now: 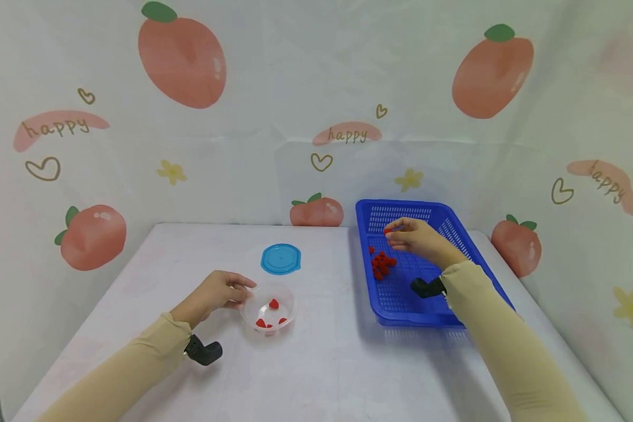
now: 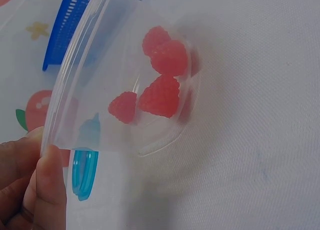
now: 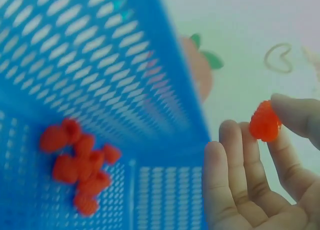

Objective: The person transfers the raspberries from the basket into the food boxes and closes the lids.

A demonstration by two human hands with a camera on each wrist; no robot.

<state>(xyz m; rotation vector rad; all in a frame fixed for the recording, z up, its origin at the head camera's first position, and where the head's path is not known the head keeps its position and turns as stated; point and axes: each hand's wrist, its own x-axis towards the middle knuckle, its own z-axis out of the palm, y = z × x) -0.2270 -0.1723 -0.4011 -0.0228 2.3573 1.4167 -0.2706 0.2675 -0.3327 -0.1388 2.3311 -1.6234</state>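
My left hand [image 1: 223, 291] pinches the rim of a clear plastic bowl [image 1: 246, 319] on the table, thumb and fingers at its left side. Several red raspberries [image 2: 160, 97] lie on the bowl's bottom, seen through its wall in the left wrist view. Above the blue basket [image 1: 401, 315], my right hand [image 1: 419, 239] holds one raspberry [image 3: 265, 122] between thumb and fingertips, the other fingers spread loosely. A cluster of raspberries [image 3: 80, 165] rests on the basket's floor, toward its left side in the head view.
A round blue lid [image 1: 281, 259] lies on the white table [image 1: 316, 375] behind the bowl. The perforated basket stands at the back right, its walls rising around the berries. A printed cloth [image 1: 264, 70] hangs behind the table.
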